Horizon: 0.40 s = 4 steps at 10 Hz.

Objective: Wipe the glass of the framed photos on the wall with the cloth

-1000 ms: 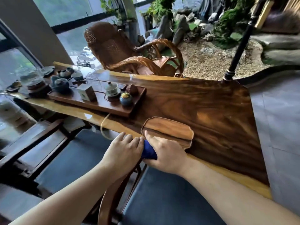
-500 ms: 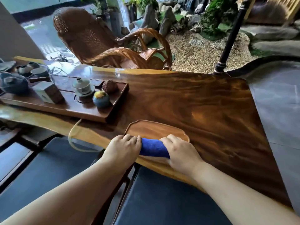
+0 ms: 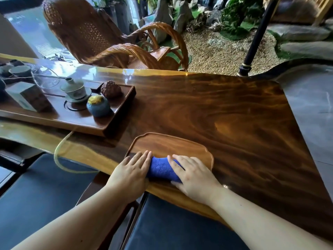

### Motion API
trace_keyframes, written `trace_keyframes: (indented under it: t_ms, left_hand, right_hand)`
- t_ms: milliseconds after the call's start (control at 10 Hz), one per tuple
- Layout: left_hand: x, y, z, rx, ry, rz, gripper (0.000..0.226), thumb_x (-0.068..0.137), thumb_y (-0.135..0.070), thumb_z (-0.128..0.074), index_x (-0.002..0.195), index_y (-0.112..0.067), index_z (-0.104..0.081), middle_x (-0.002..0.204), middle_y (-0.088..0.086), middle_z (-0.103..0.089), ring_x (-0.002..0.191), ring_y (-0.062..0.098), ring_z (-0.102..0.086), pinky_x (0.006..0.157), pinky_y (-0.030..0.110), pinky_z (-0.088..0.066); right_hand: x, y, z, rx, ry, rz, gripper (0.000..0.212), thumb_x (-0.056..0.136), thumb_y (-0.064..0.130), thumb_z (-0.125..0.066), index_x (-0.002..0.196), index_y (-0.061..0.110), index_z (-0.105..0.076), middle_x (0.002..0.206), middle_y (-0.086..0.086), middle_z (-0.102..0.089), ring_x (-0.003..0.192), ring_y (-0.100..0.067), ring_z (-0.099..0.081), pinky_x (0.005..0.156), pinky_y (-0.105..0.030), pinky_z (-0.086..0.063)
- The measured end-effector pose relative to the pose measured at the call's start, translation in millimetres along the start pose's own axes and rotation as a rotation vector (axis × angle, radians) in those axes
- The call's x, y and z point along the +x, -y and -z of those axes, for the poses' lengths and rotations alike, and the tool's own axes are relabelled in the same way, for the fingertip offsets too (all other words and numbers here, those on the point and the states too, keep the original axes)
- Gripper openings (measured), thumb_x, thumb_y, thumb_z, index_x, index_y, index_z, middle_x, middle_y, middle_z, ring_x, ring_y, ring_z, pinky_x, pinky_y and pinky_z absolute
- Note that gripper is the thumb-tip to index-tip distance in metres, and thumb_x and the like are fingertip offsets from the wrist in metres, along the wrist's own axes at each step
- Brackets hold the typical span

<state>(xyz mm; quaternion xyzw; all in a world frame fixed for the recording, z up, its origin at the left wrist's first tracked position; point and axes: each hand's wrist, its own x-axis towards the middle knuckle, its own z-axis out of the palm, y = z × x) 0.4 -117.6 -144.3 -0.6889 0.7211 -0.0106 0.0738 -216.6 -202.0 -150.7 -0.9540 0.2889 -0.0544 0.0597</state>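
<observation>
Blue textured cloth (image 3: 163, 168), rolled into a short bundle, lies at the near edge of a small shallow wooden tray with a scalloped rim (image 3: 173, 141), on the glossy dark-grained wooden table (image 3: 225, 114). Left hand (image 3: 131, 175) palm down, fingers extended and close together, lying flat over the left end of the cloth; fingertips reach onto the tray floor. Right hand (image 3: 194, 175) palm down too, fingers spread a bit, draped over the right end of the cloth, thumb on the table edge below it. Neither hand is curled shut around the cloth; both press flat on it, middle of the cloth showing between them. Both forearms bare, coming in from the bottom corners, converging at the tray.

Left of the tray, apart from it: long dark wooden tea tray (image 3: 100, 121) holding a pale lidded cup on a saucer (image 3: 74, 89), a round blue jar with a yellow top (image 3: 98, 105), a brown knobbly ornament (image 3: 110, 89) and a small box (image 3: 29, 97). A thin tube (image 3: 59, 150) loops off the table edge below the tea tray. Woven rattan rocking chair (image 3: 93, 37) behind the table; gravel bed with rocks and plants (image 3: 216, 51) further back. No framed photos or wall in view.
</observation>
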Motion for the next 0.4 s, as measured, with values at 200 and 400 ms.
trace_keyframes:
  t_ms: [200,400]
  left_hand:
    - [-9.7,-5.2,13.0,0.029,-0.009,0.025,0.083,0.081,-0.067,-0.039,0.134,-0.005,-0.050,0.136,0.013,-0.056,0.126,0.029,-0.052,0.096,0.049,-0.050]
    - [-40.9,4.4,60.0,0.101,-0.121,0.046,0.078,0.084,-0.065,-0.036,0.137,-0.010,-0.048,0.142,0.015,-0.050,0.133,0.032,-0.043,0.107,0.052,-0.033]
  right_hand:
    - [-1.8,7.0,14.5,-0.004,0.180,-0.066,0.087,0.086,0.070,-0.022,0.150,0.016,0.003,0.159,-0.010,-0.005,0.145,-0.025,-0.006,0.116,-0.048,-0.007]
    - [5.3,24.2,59.1,-0.011,0.154,-0.040,0.096,0.081,0.077,-0.032,0.149,0.022,0.008,0.159,-0.011,0.002,0.145,-0.026,0.002,0.116,-0.047,-0.003]
